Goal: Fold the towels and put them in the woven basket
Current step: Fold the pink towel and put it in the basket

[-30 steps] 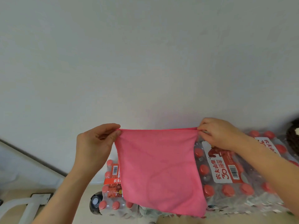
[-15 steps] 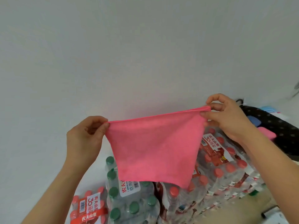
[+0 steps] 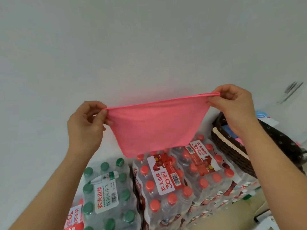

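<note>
Above bottle packs (image 3: 167,183), left hand (image 3: 84,128) and right hand (image 3: 235,107) pinch towel's (image 3: 154,127) top corners; bottom edge seemingly free.

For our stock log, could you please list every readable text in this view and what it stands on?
"农夫山泉": green-capped pack's label
"饮用纯净水": same label
"农夫山泉": red-capped pack's label
"30": same label
Barcode digits and fine print: too small to read

Woven basket (image 3: 230,155) half hidden behind right arm (image 3: 265,171), wall mark (image 3: 290,92) blurred, lower-left bottle pack (image 3: 74,216) cut by bottom edge
</note>
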Tool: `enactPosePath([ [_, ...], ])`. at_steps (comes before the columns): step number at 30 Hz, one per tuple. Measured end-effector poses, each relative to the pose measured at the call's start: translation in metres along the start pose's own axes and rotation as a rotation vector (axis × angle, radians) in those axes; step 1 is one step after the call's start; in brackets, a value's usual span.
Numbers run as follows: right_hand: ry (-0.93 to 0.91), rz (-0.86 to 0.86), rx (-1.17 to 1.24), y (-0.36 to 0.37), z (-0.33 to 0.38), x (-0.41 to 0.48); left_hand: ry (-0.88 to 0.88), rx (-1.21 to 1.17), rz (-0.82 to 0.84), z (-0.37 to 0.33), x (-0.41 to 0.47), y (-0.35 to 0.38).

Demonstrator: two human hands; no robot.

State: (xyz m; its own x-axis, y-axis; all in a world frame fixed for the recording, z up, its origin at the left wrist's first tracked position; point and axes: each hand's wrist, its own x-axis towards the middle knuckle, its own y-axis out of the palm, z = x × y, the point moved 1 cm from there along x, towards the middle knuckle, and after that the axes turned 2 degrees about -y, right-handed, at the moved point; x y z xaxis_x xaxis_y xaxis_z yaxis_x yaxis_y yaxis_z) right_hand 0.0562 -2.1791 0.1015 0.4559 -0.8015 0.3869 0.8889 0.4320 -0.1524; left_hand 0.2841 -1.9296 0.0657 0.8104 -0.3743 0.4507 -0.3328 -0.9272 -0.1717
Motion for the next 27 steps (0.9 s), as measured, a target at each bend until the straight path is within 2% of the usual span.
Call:
enactPosePath([
  [3, -0.04, 0.166, -0.015, -0.005, 0.006, -0.015, -0.037, -0.052, -0.052, 0.009, -0.014, -0.011],
  [5, -0.008, 0.435, -0.065, 0.003, 0.001, -0.041, -0.141, -0.023, -0.07, 0.032, -0.029, -0.025],
  [8, 0.065, 0.908, -0.187, 0.037, -0.027, -0.093, -0.416, 0.029, -0.15, 0.077, -0.06, -0.047],
  [12, -0.046, 1.251, -0.28, 0.078, -0.083, -0.147, -0.775, 0.02, -0.278, 0.123, -0.099, -0.065],
  [14, -0.039, 1.322, -0.261, 0.086, -0.098, -0.16, -0.862, 0.119, -0.313, 0.138, -0.114, -0.071],
  [16, -0.052, 1.362, -0.243, 0.089, -0.103, -0.17, -0.875, 0.28, -0.308, 0.145, -0.124, -0.072],
  [22, -0.136, 1.402, -0.234, 0.11, -0.104, -0.199, -0.734, 0.57, -0.351, 0.148, -0.114, -0.074],
  [24, -0.147, 1.38, -0.241, 0.122, -0.101, -0.209, -0.699, 0.686, -0.277, 0.149, -0.115, -0.074],
  [27, -0.121, 1.316, -0.218, 0.136, -0.098, -0.225, -0.531, 0.851, -0.053, 0.137, -0.137, -0.067],
])
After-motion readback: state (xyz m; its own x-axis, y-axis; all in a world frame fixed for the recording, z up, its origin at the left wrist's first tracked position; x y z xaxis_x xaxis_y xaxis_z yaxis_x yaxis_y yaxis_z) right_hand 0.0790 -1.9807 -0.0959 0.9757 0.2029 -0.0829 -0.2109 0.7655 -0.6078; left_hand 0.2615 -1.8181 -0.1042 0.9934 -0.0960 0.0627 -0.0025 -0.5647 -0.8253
